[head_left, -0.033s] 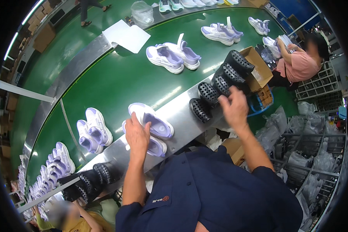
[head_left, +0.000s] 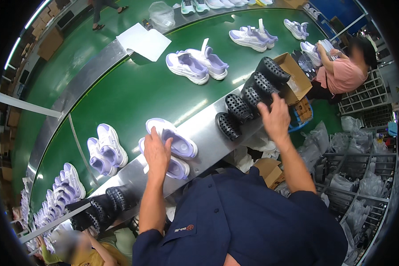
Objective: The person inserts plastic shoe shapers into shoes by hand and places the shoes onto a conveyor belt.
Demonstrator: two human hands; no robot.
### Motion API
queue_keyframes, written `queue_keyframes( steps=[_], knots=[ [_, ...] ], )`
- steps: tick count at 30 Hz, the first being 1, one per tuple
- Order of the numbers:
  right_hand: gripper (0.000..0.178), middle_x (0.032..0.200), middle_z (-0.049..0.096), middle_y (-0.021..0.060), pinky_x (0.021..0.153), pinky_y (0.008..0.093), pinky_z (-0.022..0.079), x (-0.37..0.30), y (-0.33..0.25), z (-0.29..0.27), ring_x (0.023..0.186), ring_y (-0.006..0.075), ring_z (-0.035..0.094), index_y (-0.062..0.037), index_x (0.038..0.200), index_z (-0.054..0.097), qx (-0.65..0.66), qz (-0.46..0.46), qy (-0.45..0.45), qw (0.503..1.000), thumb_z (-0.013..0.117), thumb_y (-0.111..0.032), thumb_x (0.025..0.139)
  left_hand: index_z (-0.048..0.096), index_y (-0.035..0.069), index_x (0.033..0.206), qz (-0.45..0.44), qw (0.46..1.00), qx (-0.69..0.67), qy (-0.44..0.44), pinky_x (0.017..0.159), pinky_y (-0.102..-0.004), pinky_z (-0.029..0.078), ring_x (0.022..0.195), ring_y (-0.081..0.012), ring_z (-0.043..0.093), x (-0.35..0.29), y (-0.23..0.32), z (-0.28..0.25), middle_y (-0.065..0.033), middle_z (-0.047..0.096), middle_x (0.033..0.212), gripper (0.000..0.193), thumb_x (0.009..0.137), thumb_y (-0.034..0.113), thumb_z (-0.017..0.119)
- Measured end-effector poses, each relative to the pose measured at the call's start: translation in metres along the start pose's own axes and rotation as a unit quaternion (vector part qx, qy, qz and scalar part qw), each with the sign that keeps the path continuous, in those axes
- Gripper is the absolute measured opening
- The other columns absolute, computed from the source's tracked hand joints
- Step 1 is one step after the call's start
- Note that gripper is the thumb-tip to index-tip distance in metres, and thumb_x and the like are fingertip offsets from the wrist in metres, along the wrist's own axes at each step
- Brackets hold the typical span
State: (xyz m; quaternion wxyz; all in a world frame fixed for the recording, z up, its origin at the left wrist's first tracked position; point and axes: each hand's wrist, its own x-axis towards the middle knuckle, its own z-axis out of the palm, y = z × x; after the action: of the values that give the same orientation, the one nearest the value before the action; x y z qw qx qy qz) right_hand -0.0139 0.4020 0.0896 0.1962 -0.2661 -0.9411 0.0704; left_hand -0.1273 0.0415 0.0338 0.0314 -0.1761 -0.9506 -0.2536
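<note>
In front of me a pair of white-and-lilac sneakers lies on the metal ledge beside the green conveyor belt: a farther sneaker (head_left: 181, 144) and a nearer sneaker (head_left: 177, 168), partly covered by my hand. My left hand (head_left: 157, 153) grips the nearer one, thumb and fingers over its upper. To the right, several black perforated shoe-shaped forms (head_left: 238, 107) stand in a row along the ledge. Reaching over the near side of that row, my right hand (head_left: 275, 117) is open, fingers apart, its fingertips close to a black form (head_left: 252, 96); whether they touch cannot be made out.
More sneaker pairs (head_left: 197, 65) ride on the belt (head_left: 119, 97). An open cardboard box (head_left: 303, 82) stands past the forms. More black forms (head_left: 104, 206) lie at left. Co-workers sit at right (head_left: 345, 75) and lower left (head_left: 97, 255). Plastic-wrapped goods fill a rack (head_left: 354, 186).
My right hand has shifted slightly to the right and farther along the row of black forms. My left hand stays on the sneaker.
</note>
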Motion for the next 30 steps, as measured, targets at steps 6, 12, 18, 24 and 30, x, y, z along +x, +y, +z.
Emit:
queue_keyframes(
  steps=[6,12,18,24,30],
  knots=[
    [0.064,0.105,0.061,0.0186,0.080,0.0469,0.054,0.057,0.088,0.031,0.098,0.0367,0.062,-0.0004,0.117,0.056,-0.205,0.017,-0.130,0.970,0.061,-0.057,0.088,0.058,-0.005,0.083,-0.040,0.996,-0.055,-0.057,0.071,-0.0513,0.046,0.079,-0.0464,0.059,0.021,-0.015,0.020,-0.0277,0.061,0.083,0.023,0.083,0.016,0.069],
    [0.039,0.086,0.061,0.0153,0.071,0.0438,0.052,0.056,0.037,-0.022,0.082,0.0332,0.062,-0.0048,0.087,0.059,-0.110,-0.147,-0.042,0.982,0.071,-0.042,0.084,0.060,-0.004,0.079,-0.047,0.991,-0.102,-0.075,0.064,-0.0471,0.044,0.067,-0.0397,0.058,0.019,-0.031,0.018,-0.0243,0.059,0.072,0.026,0.085,0.020,0.069],
    [0.052,0.077,0.066,0.0232,0.068,0.0498,0.053,-0.023,-0.095,-0.035,0.075,0.0416,0.066,0.0011,0.082,0.066,0.058,-0.259,-0.370,0.890,0.058,-0.049,0.092,0.058,-0.004,0.072,0.028,0.975,-0.164,-0.150,0.058,-0.0445,0.042,0.057,-0.0311,0.052,0.044,-0.031,0.041,-0.0224,0.055,0.063,0.036,0.085,0.028,0.068],
    [0.061,0.065,0.062,0.0270,0.066,0.0499,0.052,-0.055,-0.131,0.004,0.067,0.0428,0.065,0.0056,0.067,0.065,0.051,-0.193,-0.423,0.884,0.058,-0.050,0.091,0.066,-0.002,0.086,0.009,0.958,-0.154,-0.243,0.076,-0.0493,0.050,0.081,-0.0449,0.063,0.046,-0.022,0.034,-0.0277,0.065,0.085,0.028,0.087,0.025,0.064],
    [0.063,0.067,0.062,0.0275,0.068,0.0468,0.051,-0.048,-0.153,-0.005,0.067,0.0412,0.065,0.0081,0.075,0.067,0.120,-0.091,-0.539,0.829,0.059,-0.052,0.089,0.068,-0.002,0.087,0.057,0.954,-0.178,-0.234,0.077,-0.0482,0.049,0.084,-0.0430,0.064,0.046,-0.014,0.038,-0.0273,0.065,0.084,0.025,0.086,0.022,0.064]
  ],
)
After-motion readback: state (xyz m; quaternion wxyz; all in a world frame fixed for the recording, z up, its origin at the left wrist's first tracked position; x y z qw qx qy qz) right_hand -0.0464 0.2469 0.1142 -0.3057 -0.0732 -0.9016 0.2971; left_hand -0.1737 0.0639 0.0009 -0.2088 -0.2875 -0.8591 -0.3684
